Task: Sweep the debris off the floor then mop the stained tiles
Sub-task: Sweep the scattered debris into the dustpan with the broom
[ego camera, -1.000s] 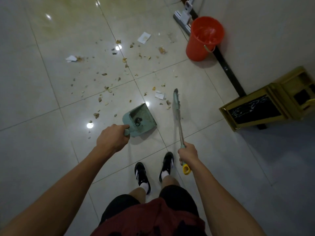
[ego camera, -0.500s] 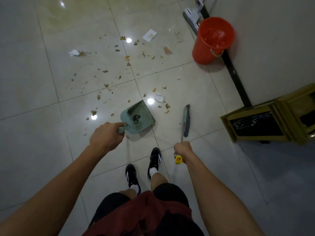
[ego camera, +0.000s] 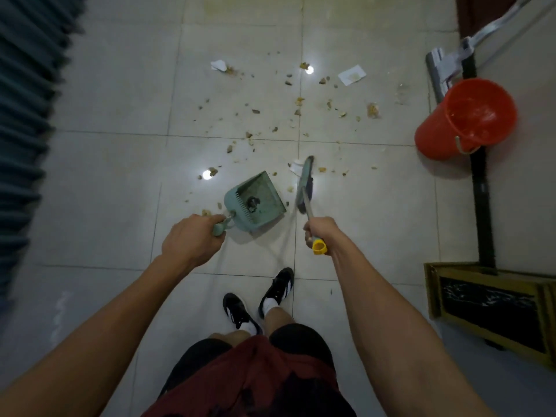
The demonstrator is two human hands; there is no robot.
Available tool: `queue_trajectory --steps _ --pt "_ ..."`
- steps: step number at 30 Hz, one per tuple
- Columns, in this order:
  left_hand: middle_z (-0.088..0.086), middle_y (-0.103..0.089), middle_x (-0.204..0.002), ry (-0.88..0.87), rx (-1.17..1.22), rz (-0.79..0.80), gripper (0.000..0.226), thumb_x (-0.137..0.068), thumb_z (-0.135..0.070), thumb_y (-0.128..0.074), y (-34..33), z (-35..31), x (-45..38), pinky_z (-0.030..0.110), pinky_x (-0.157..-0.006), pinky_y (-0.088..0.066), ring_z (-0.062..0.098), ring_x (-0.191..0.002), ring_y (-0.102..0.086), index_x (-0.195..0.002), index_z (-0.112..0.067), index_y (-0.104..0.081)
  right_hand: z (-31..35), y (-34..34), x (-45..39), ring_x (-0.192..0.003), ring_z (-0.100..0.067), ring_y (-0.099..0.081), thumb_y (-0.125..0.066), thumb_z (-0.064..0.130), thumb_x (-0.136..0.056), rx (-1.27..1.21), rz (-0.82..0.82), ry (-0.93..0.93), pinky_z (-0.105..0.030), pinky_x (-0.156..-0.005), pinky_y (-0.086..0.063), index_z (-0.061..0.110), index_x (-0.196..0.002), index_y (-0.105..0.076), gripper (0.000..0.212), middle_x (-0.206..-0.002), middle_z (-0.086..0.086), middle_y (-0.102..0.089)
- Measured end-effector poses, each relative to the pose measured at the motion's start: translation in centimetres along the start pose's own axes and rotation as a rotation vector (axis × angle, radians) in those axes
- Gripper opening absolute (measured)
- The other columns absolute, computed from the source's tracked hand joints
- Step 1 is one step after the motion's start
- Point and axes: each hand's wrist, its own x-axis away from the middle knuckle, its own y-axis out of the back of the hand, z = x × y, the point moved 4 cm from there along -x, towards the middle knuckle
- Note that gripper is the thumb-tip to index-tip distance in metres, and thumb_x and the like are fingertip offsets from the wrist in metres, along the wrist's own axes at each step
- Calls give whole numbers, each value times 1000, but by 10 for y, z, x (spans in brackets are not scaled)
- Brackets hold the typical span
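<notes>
We see the left hand (ego camera: 192, 240) closed around the handle of the green dustpan (ego camera: 255, 203), the right hand (ego camera: 319, 233) gripping the broom (ego camera: 305, 185) just beside it. The debris (ego camera: 288, 109) lies scattered over the floor tiles (ego camera: 120, 182) ahead; a red bucket (ego camera: 463, 118) stands at the wall

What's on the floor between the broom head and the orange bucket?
Head view: a few small crumbs beside the broom head, then bare tile up to the orange bucket.
</notes>
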Motion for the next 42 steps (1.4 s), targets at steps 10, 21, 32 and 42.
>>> queue_trajectory --steps 10,21,32,42 --pt "0 -65 -78 191 134 -74 25 -98 -42 -51 -12 88 58 32 -60 -54 20 -64 -61 -118 -38 -64 17 -79 39 -43 -20 -47 -53 -5 -88 317 100 150 -29 -45 -40 1 -77 -59 14 -55 -10 -53" --pt "2 -71 -96 536 433 -190 28 -93 -40 -55 -53 188 191 29 -63 -51 24 -76 -63 -117 -36 -69 -37 -166 119 -43 -13 -37 -50 -8 -93 397 257 168 -21 -39 -32 3 -99 -53 13 -64 -7 -38" --pt "7 -72 -106 906 621 -210 34 -87 -32 -58 -111 250 321 29 -70 -53 32 -88 -68 -119 -35 -70 -93 -281 158 -45 -15 -45 -55 -7 -92 769 433 157 -25 -42 -41 -2 -99 -59 9 -65 -10 -48" --pt "6 -71 -104 1118 720 -150 22 -88 -33 -59 -141 230 342 28 -69 -50 27 -80 -62 -107 -32 -71 -88 -336 137 -44 -13 -54 -52 1 -99 1073 601 143 -26 -43 -46 -3 -106 -53 9 -90 -28 -61"
